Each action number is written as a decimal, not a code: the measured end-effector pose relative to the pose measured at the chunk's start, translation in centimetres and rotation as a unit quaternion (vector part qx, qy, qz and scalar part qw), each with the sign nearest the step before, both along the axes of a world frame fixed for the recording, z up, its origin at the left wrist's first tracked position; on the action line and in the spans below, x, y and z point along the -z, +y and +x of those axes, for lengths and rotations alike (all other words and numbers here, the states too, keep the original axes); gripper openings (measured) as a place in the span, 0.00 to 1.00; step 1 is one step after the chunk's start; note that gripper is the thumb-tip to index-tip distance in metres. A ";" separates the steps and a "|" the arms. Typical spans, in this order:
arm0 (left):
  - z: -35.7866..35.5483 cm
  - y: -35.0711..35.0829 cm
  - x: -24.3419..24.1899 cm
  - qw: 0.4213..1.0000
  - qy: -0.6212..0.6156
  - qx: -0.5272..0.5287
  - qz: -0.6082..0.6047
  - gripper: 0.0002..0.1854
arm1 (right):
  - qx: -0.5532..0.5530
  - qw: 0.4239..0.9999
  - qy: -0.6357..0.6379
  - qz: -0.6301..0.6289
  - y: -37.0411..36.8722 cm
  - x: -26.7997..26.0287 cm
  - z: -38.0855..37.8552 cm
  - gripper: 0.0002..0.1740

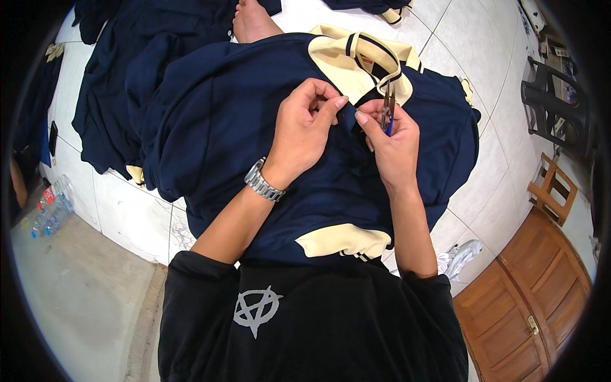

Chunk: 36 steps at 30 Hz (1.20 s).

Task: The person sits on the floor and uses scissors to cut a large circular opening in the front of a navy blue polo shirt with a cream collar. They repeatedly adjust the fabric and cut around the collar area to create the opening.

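A navy polo shirt [248, 110] with a cream, dark-striped collar [329, 57] lies across my lap. My left hand [305, 124], with a metal watch [264, 180] on its wrist, has thumb and forefinger pinched just below the collar point; whatever lies between them is too small to tell. Close to its right, my right hand [394, 138] holds small scissors [389, 112] with blue on the handle, blades pointing away from me. The thumb and forefinger of that hand are near the shirt's front opening. A cream ribbed band [346, 241] of the shirt lies near my waist.
More navy garments [107, 95] are heaped on the white tiled floor [482, 167] at left. A bare foot [253, 21] shows beyond the shirt. Plastic bottles [52, 210] lie far left. A dark plastic stool [556, 105], a brown stool [553, 191] and wooden doors [530, 296] are at right.
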<state>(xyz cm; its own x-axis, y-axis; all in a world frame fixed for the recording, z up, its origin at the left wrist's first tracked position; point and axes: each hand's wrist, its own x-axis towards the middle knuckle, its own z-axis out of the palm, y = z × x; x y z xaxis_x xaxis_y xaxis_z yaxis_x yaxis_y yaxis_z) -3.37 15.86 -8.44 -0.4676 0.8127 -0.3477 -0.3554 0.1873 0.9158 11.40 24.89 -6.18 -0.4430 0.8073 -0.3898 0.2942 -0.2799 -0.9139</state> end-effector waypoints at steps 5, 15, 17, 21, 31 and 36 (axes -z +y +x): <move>0.5 0.0 1.4 0.999 0.035 0.010 0.019 0.05 | -0.117 0.959 -0.192 0.174 1.7 -3.2 0.3 0.13; 0.7 0.1 0.9 0.999 0.046 0.012 0.019 0.06 | -0.327 0.807 -0.302 0.390 2.7 -6.5 0.0 0.19; 0.8 0.1 1.0 0.999 0.041 0.014 0.019 0.06 | -0.333 0.799 -0.300 0.400 2.8 -6.1 0.2 0.18; 0.7 0.1 1.3 1.000 0.010 -0.001 0.030 0.05 | -0.327 0.804 -0.295 0.399 2.8 -6.0 0.4 0.17; 0.6 0.3 0.9 0.999 0.018 -0.012 0.043 0.06 | -0.342 0.819 -0.276 0.370 2.0 -6.0 0.7 0.18; 0.1 -0.4 0.6 0.997 0.020 -0.022 0.065 0.05 | -0.354 0.810 -0.258 0.391 2.3 -5.4 0.6 0.18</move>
<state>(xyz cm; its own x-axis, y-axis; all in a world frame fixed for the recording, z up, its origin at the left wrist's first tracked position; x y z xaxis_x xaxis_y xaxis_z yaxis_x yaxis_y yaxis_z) -3.27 15.44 -9.01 -0.5155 0.8279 -0.2209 -0.3236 0.0506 0.9448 11.96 27.15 -0.75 -0.8433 0.5124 -0.1625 0.5274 0.7302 -0.4345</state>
